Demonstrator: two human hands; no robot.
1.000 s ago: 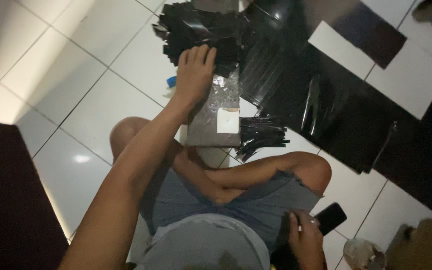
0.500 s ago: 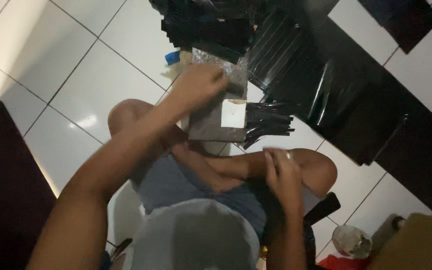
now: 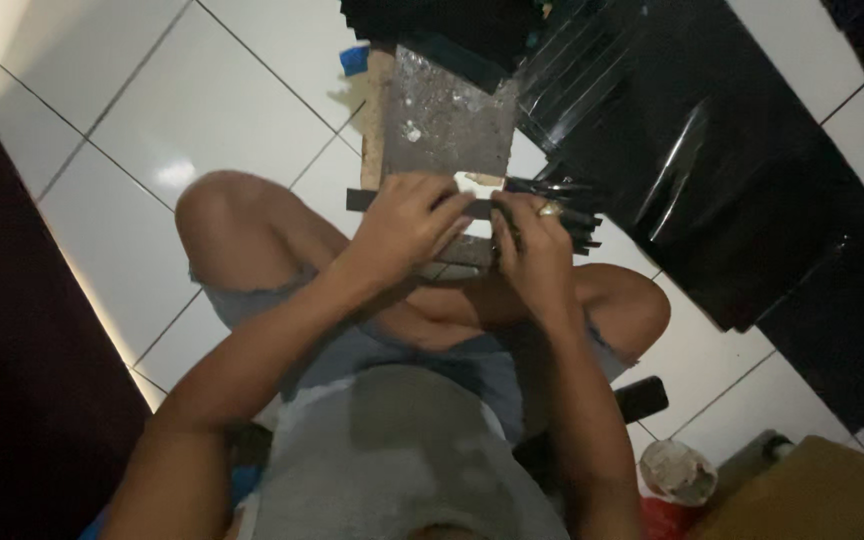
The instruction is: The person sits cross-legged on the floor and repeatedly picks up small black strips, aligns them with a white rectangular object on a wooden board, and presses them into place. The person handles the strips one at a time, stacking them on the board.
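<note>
The board [image 3: 447,115] lies on the floor [image 3: 202,110] before the knees. Both hands, left [image 3: 407,225] and right [image 3: 532,245], meet at the board's near edge, holding a strip [image 3: 367,199] across it. Sheets [image 3: 712,170] lie right of the board.

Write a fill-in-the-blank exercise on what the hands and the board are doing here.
Both hands, left and right, hold a thin black ____.
The strip lies across a grey ____.
The board rests on a floor of white ____.
Right of the board lies shiny ____ sheeting.
Missing words: strip; board; tiles; black
</note>
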